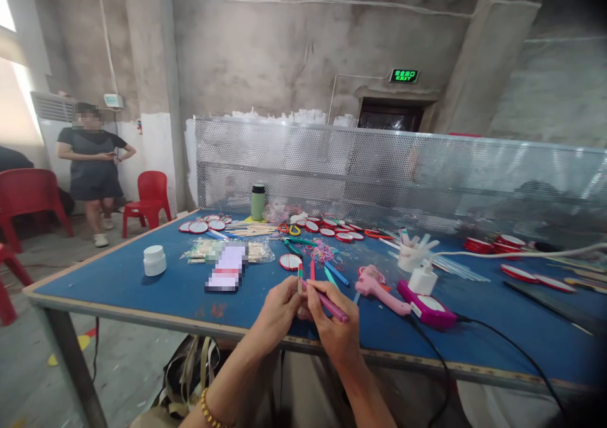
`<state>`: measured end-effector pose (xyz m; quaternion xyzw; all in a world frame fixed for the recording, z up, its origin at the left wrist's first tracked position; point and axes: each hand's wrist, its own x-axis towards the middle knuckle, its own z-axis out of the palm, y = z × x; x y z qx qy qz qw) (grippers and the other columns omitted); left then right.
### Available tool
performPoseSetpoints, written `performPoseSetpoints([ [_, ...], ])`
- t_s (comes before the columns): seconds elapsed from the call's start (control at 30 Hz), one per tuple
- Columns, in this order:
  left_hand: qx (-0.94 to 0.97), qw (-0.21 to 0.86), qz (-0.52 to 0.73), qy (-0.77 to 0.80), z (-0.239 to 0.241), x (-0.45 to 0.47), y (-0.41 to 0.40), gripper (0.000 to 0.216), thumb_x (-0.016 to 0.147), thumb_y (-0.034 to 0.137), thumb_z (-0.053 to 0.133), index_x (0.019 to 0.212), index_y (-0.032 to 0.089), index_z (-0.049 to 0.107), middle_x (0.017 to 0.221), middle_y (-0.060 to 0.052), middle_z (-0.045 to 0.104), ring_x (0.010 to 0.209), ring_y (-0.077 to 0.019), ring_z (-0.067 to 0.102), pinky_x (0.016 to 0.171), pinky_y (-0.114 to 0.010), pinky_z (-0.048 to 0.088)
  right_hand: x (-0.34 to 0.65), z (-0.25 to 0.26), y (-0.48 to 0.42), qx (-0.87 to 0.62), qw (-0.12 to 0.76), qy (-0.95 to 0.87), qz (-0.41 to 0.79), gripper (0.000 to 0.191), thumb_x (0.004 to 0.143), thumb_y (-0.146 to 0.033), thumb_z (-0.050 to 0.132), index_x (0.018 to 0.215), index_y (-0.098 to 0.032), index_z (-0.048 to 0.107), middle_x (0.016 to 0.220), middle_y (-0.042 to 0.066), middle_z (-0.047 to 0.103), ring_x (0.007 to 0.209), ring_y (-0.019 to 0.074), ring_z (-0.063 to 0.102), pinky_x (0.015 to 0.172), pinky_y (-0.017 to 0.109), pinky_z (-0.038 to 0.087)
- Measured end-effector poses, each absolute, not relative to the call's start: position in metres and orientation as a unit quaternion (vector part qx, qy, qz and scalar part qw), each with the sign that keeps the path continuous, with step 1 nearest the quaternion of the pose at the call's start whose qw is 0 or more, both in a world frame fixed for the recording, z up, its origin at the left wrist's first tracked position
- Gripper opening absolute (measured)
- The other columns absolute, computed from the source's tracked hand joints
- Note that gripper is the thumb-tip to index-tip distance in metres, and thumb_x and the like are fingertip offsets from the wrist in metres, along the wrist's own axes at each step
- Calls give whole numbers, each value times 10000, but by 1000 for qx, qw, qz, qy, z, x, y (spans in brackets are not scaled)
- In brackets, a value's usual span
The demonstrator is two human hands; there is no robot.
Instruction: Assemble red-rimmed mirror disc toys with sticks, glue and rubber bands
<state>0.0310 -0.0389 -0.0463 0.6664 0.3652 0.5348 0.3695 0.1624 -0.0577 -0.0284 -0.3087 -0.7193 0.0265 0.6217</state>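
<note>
Near the table's front edge my two hands are close together. My right hand [336, 327] grips a purple marker pen [336, 308], its tip end toward my left hand. Pinched upright in my left hand [279, 305] is a small flat stick [300, 274] with red and green colouring; its lower end is hidden by my fingers. Just beyond lie a red marker [312, 270], a blue marker [337, 274] and a green marker [331, 276]. A round white disc with a red rim [290, 262] lies beside them.
A phone [225, 269] rests on bagged sticks [260, 252], left of a pink glue gun [379, 290] and a purple power strip [429, 311] with cables. A white jar [154, 261], green bottle [258, 201] and perforated metal screen [294, 156] stand around. A person [95, 156] stands at left.
</note>
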Motion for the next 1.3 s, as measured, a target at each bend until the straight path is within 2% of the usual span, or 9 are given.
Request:
performPoseSetpoints([
  [0.27, 672, 363, 528, 371, -45, 31, -40, 284, 908, 415, 471, 764, 176, 526, 670, 19, 522, 650, -127, 458, 606, -216, 376, 162, -29, -59, -310, 623, -718, 27, 124, 910, -192, 580, 895, -181, 702, 799, 25, 728, 698, 137, 689, 683, 209, 540],
  [0.8, 669, 364, 536, 364, -44, 31, -41, 251, 901, 356, 488, 720, 182, 483, 669, 25, 515, 648, -120, 458, 609, -207, 383, 162, -29, -60, -320, 630, -707, 21, 124, 907, -207, 583, 885, -184, 703, 778, 21, 734, 673, 139, 693, 663, 209, 547],
  [1.3, 669, 371, 533, 361, -41, 30, -43, 280, 892, 401, 493, 712, 188, 466, 647, 34, 485, 624, -117, 432, 596, -212, 367, 162, -28, -60, -328, 625, -708, 23, 133, 915, -228, 572, 878, -195, 696, 785, 24, 737, 682, 147, 694, 665, 224, 549],
])
